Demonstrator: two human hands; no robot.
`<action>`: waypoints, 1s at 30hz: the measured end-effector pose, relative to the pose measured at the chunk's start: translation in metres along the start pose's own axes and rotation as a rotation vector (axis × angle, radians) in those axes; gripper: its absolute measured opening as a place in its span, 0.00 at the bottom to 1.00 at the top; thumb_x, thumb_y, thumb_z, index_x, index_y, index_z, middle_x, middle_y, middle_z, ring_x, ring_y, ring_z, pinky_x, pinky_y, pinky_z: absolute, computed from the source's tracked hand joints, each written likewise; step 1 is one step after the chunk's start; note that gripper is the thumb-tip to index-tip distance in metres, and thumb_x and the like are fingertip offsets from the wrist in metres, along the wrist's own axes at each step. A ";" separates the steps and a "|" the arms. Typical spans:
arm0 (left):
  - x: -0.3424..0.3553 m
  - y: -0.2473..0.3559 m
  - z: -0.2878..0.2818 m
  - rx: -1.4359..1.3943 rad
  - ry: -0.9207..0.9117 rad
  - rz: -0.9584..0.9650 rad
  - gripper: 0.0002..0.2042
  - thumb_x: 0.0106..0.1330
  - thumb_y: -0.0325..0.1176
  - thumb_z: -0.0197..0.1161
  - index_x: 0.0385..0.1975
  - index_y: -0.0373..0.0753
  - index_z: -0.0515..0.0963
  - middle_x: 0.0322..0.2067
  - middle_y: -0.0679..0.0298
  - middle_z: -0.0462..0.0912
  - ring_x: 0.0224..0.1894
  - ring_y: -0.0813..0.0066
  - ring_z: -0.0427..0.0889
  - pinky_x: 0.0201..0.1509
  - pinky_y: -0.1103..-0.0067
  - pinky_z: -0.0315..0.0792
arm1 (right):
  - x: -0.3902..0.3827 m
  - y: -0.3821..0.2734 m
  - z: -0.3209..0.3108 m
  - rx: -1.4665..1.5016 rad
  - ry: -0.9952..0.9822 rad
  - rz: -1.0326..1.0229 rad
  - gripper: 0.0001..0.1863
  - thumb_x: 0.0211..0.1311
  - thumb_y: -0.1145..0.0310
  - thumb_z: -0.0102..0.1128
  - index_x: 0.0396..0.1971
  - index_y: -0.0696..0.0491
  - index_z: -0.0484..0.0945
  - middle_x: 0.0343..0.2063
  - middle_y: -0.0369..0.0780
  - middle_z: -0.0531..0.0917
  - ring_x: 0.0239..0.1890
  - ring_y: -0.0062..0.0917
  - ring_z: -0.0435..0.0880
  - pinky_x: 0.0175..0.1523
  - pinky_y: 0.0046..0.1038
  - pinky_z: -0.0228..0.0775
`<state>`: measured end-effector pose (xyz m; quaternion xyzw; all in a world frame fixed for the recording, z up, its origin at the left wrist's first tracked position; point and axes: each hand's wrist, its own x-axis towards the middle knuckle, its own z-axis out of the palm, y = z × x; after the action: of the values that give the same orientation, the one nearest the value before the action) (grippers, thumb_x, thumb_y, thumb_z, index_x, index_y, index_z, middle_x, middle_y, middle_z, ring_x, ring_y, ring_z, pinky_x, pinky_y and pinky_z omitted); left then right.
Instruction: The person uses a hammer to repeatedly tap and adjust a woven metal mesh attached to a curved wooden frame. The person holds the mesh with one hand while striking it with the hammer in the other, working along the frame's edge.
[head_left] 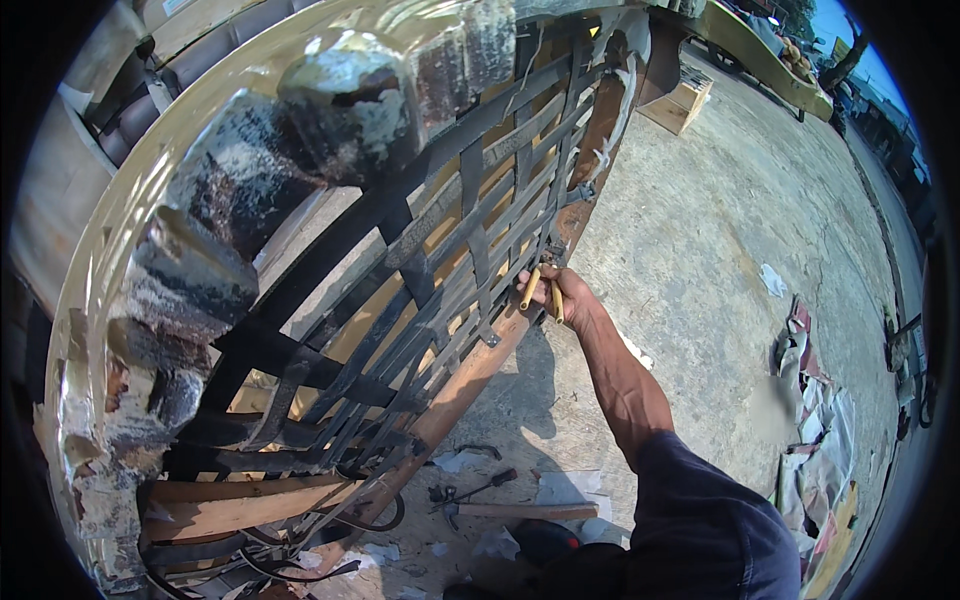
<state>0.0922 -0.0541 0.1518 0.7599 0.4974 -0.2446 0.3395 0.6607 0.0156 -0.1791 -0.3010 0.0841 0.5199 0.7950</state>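
My right hand point(566, 297) is shut on pliers with yellow handles point(543, 287), their jaws against the wooden rail point(470, 375) of an upturned sofa frame. Dark webbing straps point(470, 230) cross the frame in a lattice right beside the pliers. My right forearm reaches up from the lower right in a dark blue sleeve. My left hand is out of sight.
The frame's padded edge, wrapped in clear plastic point(210, 190), curves across the left. A hammer point(520, 511), a small tool point(470, 492) and scraps lie on the concrete ground below. Stripped fabric point(815, 400) is piled at right. A wooden box point(680, 95) stands farther back.
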 end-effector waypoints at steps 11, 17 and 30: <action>0.007 -0.004 -0.002 0.006 -0.001 0.034 0.22 0.75 0.35 0.59 0.68 0.46 0.72 0.62 0.53 0.78 0.66 0.51 0.74 0.70 0.62 0.69 | 0.005 0.023 -0.063 -1.913 0.528 -0.374 0.23 0.73 0.58 0.51 0.48 0.66 0.68 0.26 0.53 0.83 0.30 0.37 0.89 0.29 0.38 0.81; 0.012 -0.002 -0.002 0.015 -0.004 0.057 0.22 0.75 0.35 0.59 0.68 0.45 0.72 0.62 0.52 0.78 0.65 0.50 0.75 0.69 0.62 0.69 | -0.066 -0.007 -0.012 -0.688 0.298 -0.011 0.17 0.78 0.66 0.46 0.54 0.65 0.67 0.35 0.51 0.85 0.35 0.37 0.90 0.37 0.43 0.90; 0.011 0.001 0.000 0.019 -0.001 0.023 0.23 0.74 0.35 0.60 0.68 0.44 0.71 0.61 0.51 0.79 0.65 0.50 0.75 0.69 0.62 0.70 | -0.021 0.011 0.016 0.016 0.096 -0.110 0.14 0.82 0.68 0.33 0.56 0.61 0.60 0.47 0.60 0.82 0.47 0.56 0.87 0.52 0.47 0.89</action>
<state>0.0969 -0.0478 0.1446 0.7686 0.4863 -0.2459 0.3351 0.6389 0.0110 -0.1610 -0.3233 0.1095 0.4596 0.8199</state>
